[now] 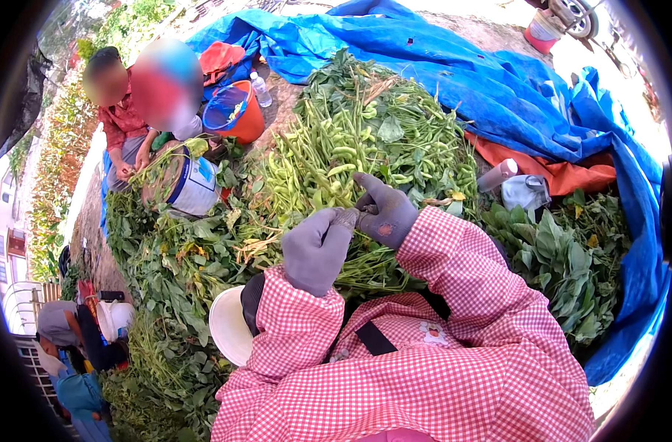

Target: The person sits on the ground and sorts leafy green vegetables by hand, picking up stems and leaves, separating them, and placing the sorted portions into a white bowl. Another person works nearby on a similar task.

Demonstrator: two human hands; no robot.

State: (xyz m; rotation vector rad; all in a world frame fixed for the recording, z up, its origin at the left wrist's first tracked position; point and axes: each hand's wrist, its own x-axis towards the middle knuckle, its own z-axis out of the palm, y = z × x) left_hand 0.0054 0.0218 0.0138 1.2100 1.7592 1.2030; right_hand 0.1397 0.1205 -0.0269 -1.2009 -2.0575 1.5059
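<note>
Both my hands wear grey work gloves and meet in front of my chest, above a heap of green bean plants (413,127). My left hand (318,251) is closed, its thumb and fingers pinching a bean stalk (313,168) with green pods around it. Close against it, my right hand (388,212) grips at the same spot, its index finger stretched forward and the other fingers curled. A worn patch shows on the back of the right glove. What exactly lies between the fingertips is mostly hidden. Plump green pods (344,152) cover the heap just beyond my hands.
A white bucket (225,326) stands by my left side. Ahead left, a person (127,119) handles stalks over a tub (203,179), near an orange bucket (245,119). Others work lower left. A blue tarp (424,61) borders the heap; a bottle (497,175) lies right.
</note>
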